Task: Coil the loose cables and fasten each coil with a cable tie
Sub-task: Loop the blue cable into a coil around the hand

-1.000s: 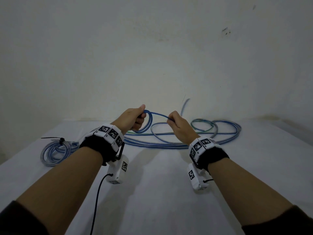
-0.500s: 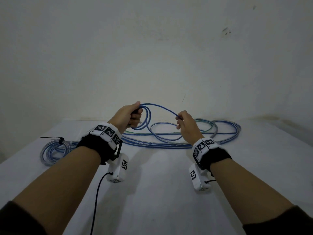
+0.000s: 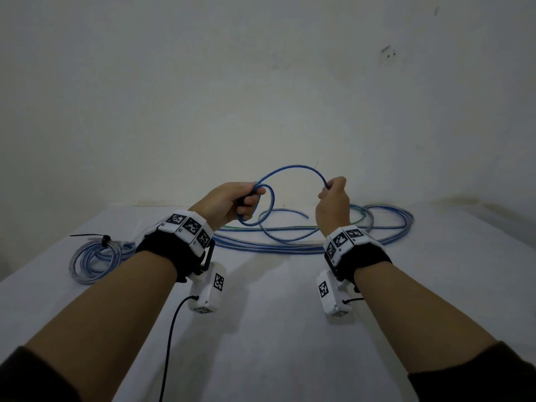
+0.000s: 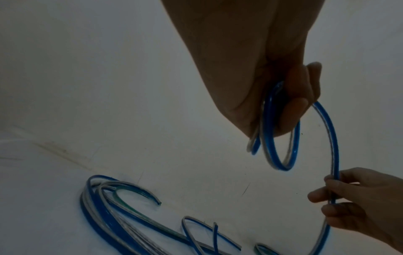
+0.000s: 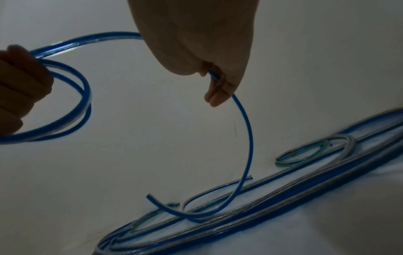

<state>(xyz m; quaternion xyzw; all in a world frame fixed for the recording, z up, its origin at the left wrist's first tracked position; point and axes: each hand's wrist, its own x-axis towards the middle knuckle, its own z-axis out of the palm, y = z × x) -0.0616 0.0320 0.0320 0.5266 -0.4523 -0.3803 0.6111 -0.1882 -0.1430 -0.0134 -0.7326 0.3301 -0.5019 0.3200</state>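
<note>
At the far left of the white table (image 3: 275, 329) we see a finished coil (image 3: 95, 258) cinched with a black cable tie (image 3: 105, 238). Next, our left hand (image 3: 232, 203) is fisted round small loops of the blue cable (image 3: 290, 169) — held above the table. The cable arcs over to our right hand (image 3: 333, 204), which pinches it. The loose cables (image 3: 377, 224) lie along the wall behind.

text: none legible | wrist bands (image 3: 188, 226): square black-and-white coded markers, no words
</note>
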